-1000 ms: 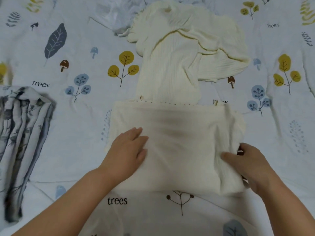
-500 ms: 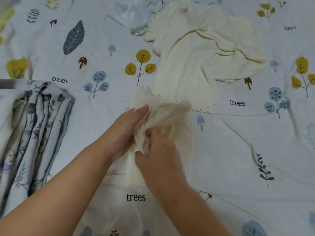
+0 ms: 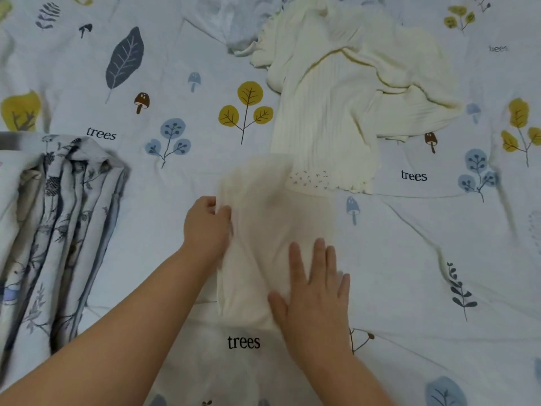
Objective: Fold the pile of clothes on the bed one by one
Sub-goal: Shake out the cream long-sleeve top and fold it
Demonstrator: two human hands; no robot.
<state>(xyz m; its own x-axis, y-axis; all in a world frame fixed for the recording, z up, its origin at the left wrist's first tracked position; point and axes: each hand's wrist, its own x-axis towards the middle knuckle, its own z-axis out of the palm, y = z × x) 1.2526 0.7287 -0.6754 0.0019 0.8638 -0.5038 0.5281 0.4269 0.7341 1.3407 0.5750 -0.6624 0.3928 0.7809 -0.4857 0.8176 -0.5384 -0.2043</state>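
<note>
Pressing flat with fingers straight and spread, the right hand pins the near right part of the cream garment, seemingly to keep its layers from sliding on the bed sheet. The left hand pinches the cloth's left edge between thumb and curled fingers, probably to square that side. Beyond the fingertips lies the ribbed cream top, unfolded; left of the left hand sits a printed floral garment.
</note>
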